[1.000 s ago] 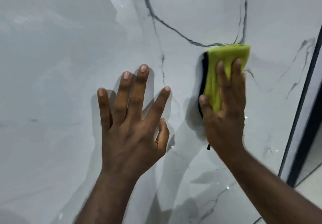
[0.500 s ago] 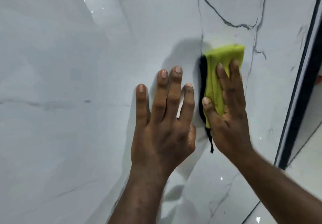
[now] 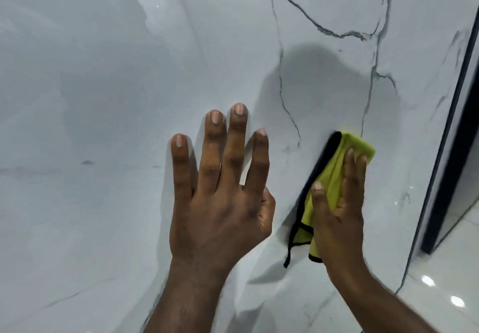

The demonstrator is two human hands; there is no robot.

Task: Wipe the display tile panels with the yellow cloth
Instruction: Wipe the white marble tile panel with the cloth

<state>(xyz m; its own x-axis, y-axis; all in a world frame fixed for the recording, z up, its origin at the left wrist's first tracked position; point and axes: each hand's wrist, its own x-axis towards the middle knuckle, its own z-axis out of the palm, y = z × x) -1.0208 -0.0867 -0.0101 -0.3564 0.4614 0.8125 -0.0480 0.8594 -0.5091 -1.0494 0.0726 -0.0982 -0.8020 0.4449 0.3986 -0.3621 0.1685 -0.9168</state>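
A: Left hand (image 3: 220, 203)?
B: Flat on the tile panel (image 3: 103, 99), fingers straight and spread wide, holding nothing. The thumb is mostly tucked behind the hand's edge and only a bit shows.
A: Right hand (image 3: 339, 216)?
B: Pressing the yellow cloth (image 3: 334, 174) against the same panel, to the right of the left hand, with the two hands apart. The fingers look straight, laid over the cloth, and the thumb lies on its front. Only two fingertips and the thumb are clear; the other fingers are hidden behind those.
A: Cloth shape?
B: Folded or bunched, can't tell which. Black trim (image 3: 321, 161) runs down its left edge, and a thin black loose end hangs below the palm. The hand covers the middle and lower right. The top corner is slightly blurred.
A: Panel?
B: Glossy, white-grey marble look, with dark veins (image 3: 311, 19) at upper right above the cloth. Its top, left and bottom edges are cut off. There are soft shadows and reflections all over it. A small dark smudge (image 3: 86, 162) sits at far left, either a mark or veining, can't tell.
A: Right side?
B: A dark upright strip (image 3: 448, 203) borders the panel. Beyond it is shiny floor (image 3: 461, 268) with light spots. What the strip belongs to is unclear.
A: Arms?
B: Both bare forearms run out of the bottom edge.
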